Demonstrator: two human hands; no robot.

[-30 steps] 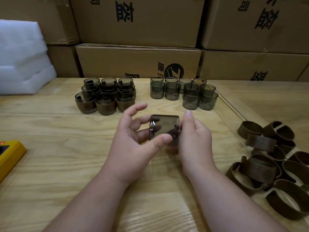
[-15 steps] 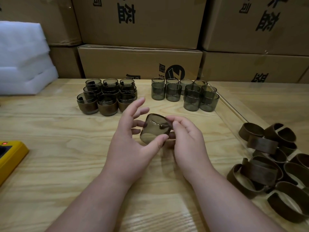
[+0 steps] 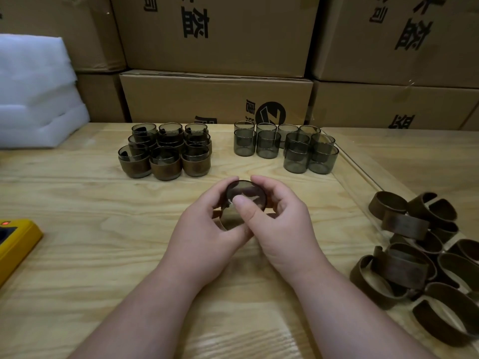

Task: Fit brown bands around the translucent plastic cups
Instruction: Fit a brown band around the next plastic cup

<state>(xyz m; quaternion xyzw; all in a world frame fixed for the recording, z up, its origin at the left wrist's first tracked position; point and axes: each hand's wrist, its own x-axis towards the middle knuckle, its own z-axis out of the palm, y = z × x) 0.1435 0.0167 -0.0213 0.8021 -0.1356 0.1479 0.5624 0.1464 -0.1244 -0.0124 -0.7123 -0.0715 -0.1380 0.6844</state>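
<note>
Both hands, left hand point(image 3: 207, 229) & right hand point(image 3: 280, 218), curl round one cup point(image 3: 239, 203) above mid-desk point(image 3: 77, 255), mouth tilted toward camera, right thumb at rim; loose bands point(image 3: 414, 255) lie well right, nearer right hand.

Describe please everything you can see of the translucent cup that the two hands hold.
The smoky grey translucent plastic cup is short and round, with thin walls. It is held above the light wooden table, tilted so that one round end faces the camera. A dark brown band appears to sit around its far part, though fingers hide much of it. The left hand grips it from the left and the right hand from the right, with a thumb across the near face.
</note>
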